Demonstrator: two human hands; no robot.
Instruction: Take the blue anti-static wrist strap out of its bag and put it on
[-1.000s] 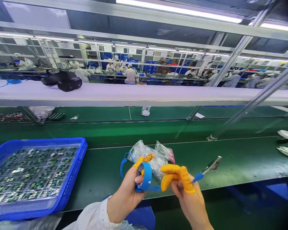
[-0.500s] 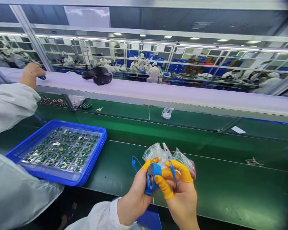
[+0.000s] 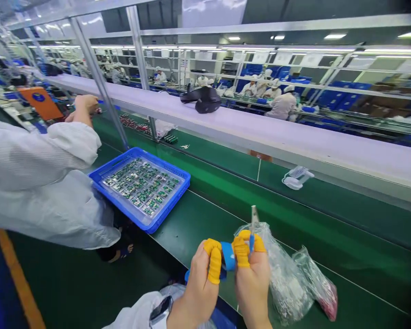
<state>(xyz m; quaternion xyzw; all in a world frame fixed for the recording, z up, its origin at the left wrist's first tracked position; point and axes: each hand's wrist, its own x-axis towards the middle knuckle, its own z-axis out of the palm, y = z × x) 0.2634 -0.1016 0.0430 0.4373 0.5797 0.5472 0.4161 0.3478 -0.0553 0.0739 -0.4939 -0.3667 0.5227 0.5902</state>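
Note:
My left hand [image 3: 200, 283] and my right hand [image 3: 251, 283] are raised together at the bottom centre, both with yellow finger cots. Between their fingertips they grip a blue wrist strap [image 3: 228, 256]. A metal alligator clip [image 3: 253, 215] on the strap's blue lead sticks up from between my right fingers. Just right of my hands, clear plastic bags [image 3: 287, 278] of small parts lie on the green conveyor belt [image 3: 205, 219].
A blue tray [image 3: 142, 185] of small circuit boards sits on the belt to the left. A co-worker in a white coat [image 3: 37, 178] stands at far left, one hand raised to the white shelf [image 3: 260, 132]. A black headset [image 3: 203, 98] lies on that shelf; a small white fan [image 3: 296, 177] sits beneath.
The view has swung left, so the tray and co-worker now fill the left side. My hands have drawn closer together on the strap, and the clip now points straight up.

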